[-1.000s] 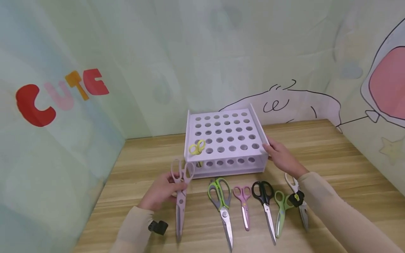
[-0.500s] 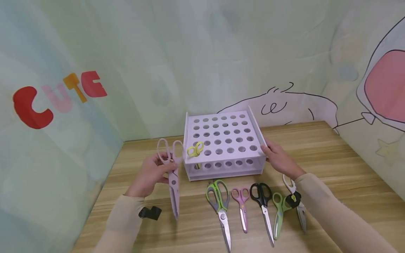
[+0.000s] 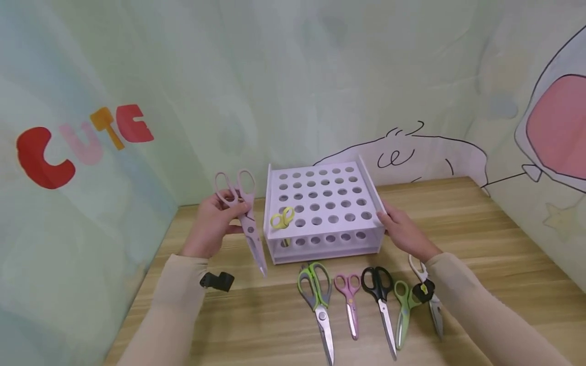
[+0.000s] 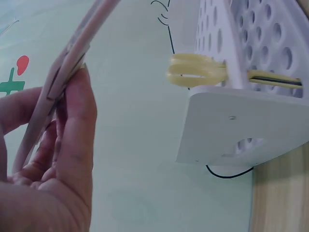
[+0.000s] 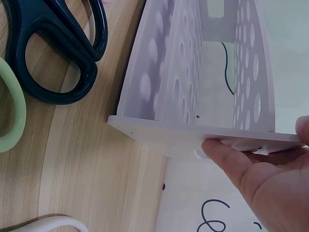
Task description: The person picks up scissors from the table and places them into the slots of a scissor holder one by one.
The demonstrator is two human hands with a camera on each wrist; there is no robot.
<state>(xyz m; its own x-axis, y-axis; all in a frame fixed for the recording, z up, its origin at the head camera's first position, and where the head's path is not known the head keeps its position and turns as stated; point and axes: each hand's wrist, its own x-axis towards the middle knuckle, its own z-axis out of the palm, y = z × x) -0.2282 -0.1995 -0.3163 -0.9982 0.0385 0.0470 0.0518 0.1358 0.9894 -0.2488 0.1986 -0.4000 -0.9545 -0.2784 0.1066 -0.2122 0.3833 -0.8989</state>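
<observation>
With the left grip [image 3: 209, 223], grasping pale pink scissors [image 3: 252, 235] just below the finger loops. Holding them above the bench [image 3: 458, 213], left of the white rack [image 3: 325, 227] and apart from it. Tilted along the long axis, with loops up and leftward, tips down and rightward, near the rack's front left corner. With the right grip [image 3: 406, 231], clasping the rack's right side panel, farther from the scissors.
</observation>
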